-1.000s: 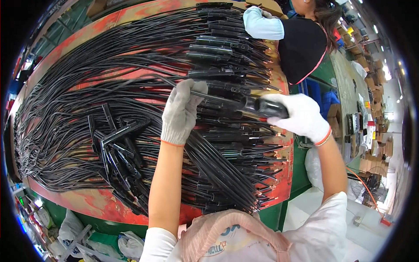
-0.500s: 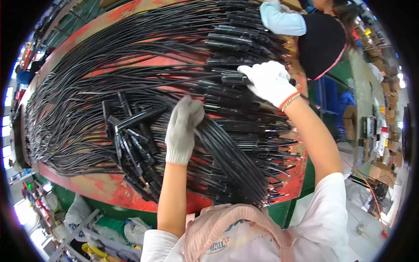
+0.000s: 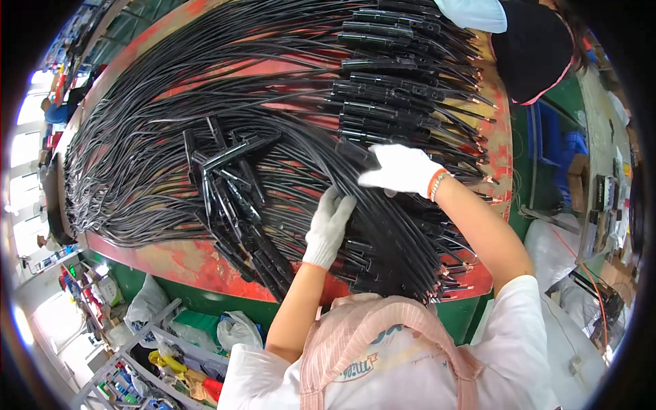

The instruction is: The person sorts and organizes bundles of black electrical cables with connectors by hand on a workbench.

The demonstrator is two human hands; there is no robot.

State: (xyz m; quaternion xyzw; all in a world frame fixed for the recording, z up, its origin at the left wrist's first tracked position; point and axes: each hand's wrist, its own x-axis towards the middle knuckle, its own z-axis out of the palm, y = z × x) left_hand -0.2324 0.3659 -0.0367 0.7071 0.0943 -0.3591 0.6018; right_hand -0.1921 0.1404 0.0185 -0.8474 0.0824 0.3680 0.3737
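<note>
Head view: my left grip (image 3: 330, 227) and right grip (image 3: 402, 169) are at the cable bundle (image 3: 393, 224) — whether closed, I cannot tell; I'm likely arranging it; next calls for aligned strands.

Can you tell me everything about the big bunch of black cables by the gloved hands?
The bunch of black cables has many long, smooth, slightly shiny strands, rubbery or plastic by their look. They lie side by side, curving from the upper left down to the lower right, on top of other cables. The left hand touches its left side. The right hand is at its upper right; whether it grips any strands isn't clear.
</note>
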